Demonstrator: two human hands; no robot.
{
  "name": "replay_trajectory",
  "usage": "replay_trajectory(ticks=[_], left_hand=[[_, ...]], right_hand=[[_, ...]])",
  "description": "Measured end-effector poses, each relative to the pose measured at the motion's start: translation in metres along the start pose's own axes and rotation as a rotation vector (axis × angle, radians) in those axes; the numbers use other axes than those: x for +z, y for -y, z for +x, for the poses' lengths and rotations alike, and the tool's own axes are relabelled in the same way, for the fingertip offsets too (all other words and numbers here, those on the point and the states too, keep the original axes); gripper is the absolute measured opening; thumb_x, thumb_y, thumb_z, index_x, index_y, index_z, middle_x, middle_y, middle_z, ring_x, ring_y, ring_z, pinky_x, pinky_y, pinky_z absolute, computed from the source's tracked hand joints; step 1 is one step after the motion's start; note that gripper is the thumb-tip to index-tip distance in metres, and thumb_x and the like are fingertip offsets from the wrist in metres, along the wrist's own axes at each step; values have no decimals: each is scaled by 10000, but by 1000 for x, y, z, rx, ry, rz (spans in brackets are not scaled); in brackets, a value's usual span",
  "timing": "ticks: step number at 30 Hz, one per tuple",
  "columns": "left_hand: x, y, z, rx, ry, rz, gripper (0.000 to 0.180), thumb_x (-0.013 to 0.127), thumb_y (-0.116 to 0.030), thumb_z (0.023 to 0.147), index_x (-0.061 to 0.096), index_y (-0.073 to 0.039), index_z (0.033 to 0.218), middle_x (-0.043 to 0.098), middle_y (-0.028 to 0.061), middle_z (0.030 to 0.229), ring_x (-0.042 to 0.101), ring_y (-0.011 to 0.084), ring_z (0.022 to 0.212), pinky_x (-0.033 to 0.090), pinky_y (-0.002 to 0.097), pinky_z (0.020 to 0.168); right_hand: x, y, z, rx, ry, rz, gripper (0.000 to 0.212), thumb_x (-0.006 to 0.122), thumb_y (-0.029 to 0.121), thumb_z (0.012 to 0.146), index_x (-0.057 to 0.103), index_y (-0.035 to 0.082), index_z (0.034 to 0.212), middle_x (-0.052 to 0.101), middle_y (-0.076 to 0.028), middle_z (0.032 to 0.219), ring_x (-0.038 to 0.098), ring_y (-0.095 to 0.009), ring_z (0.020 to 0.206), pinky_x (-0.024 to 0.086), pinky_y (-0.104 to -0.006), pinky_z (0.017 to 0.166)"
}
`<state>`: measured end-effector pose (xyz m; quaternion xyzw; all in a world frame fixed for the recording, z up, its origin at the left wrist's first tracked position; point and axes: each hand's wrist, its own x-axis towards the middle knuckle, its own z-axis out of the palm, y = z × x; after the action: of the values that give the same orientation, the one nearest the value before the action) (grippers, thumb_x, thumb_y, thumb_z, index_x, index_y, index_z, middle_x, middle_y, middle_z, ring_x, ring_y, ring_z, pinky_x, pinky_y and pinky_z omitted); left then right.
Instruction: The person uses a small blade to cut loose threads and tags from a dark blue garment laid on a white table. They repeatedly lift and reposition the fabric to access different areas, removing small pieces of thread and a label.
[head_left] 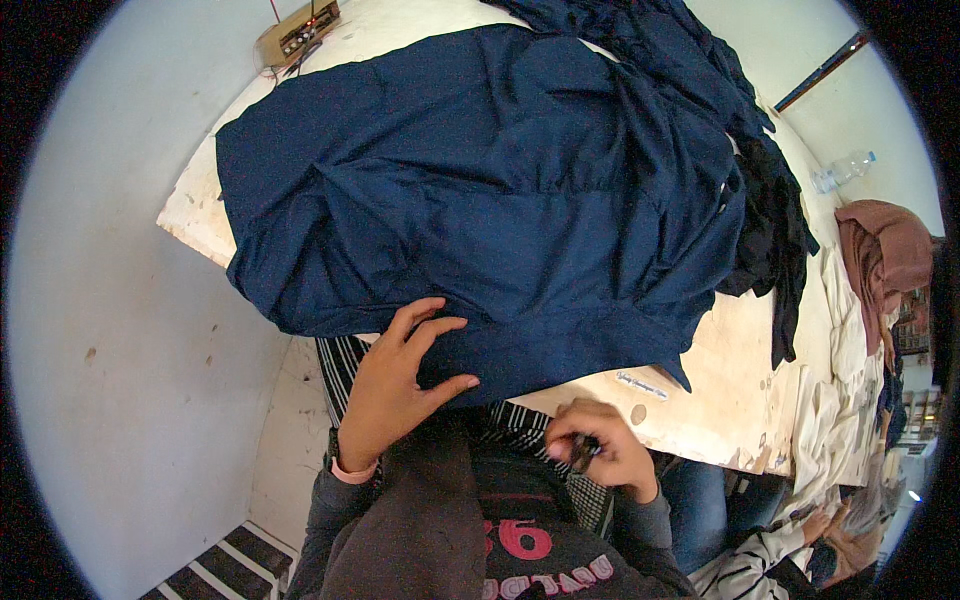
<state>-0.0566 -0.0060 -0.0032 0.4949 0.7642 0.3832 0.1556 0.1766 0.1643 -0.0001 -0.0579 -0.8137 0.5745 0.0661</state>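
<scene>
Navy garment (480, 190), spread to the tabletop's (740, 400) near edge: left hand (395, 385) flattens hem, fingers wide; right hand (600, 450), pinching small dark tool (583, 452), should work beside the flattened patch.

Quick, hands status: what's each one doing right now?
Left hand: open, fingers spread flat on the navy cloth.
Right hand: closed on a small dark tool; its kind cannot be told.

One navy garment (480, 190), one black cloth (775, 230), one bottle (842, 171), perhaps one box (297, 33).
</scene>
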Motion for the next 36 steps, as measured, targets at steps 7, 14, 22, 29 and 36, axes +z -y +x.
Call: replay_trajectory(ticks=[7, 14, 22, 29, 36], left_hand=[[18, -6, 6, 101, -69, 192, 656, 841, -316, 788, 576, -106, 1350, 525, 143, 1410, 552, 371, 1245, 445, 483, 1047], [18, 10, 4, 68, -82, 191, 903, 878, -361, 724, 462, -72, 1471, 499, 152, 1480, 492, 382, 1348, 374, 474, 1137], [25, 15, 4, 96, -172, 198, 1184, 893, -358, 639, 254, 55, 1547, 517, 175, 1462, 510, 380, 1325, 355, 476, 1143], [17, 19, 0, 71, -144, 62, 1247, 930, -315, 633, 184, 32, 1569, 513, 183, 1466, 524, 368, 1314, 362, 455, 1142], [-28, 64, -35, 52, -661, -436, 797, 840, -178, 822, 352, -34, 1436, 593, 167, 1280, 621, 229, 1111, 462, 359, 963]], right_hand=[[11, 3, 26, -48, -240, -464, 376, 681, 67, 655, 714, 128, 1025, 609, -46, 800, 612, -262, 721, 462, -375, 666], [13, -11, 53, -144, -534, -530, 363, 714, 30, 656, 719, 140, 1002, 632, 7, 796, 578, -206, 635, 394, -332, 615], [44, -22, 84, -217, -426, -784, 431, 735, 62, 653, 710, 129, 1078, 613, 2, 841, 595, -198, 670, 388, -349, 622], [36, -8, 57, -149, -185, -403, 339, 699, 119, 706, 636, 119, 1039, 605, -50, 861, 612, -258, 693, 423, -381, 643], [42, -12, 13, -109, -31, -409, 297, 723, 134, 682, 630, 123, 963, 661, -40, 946, 615, -290, 730, 457, -389, 640]])
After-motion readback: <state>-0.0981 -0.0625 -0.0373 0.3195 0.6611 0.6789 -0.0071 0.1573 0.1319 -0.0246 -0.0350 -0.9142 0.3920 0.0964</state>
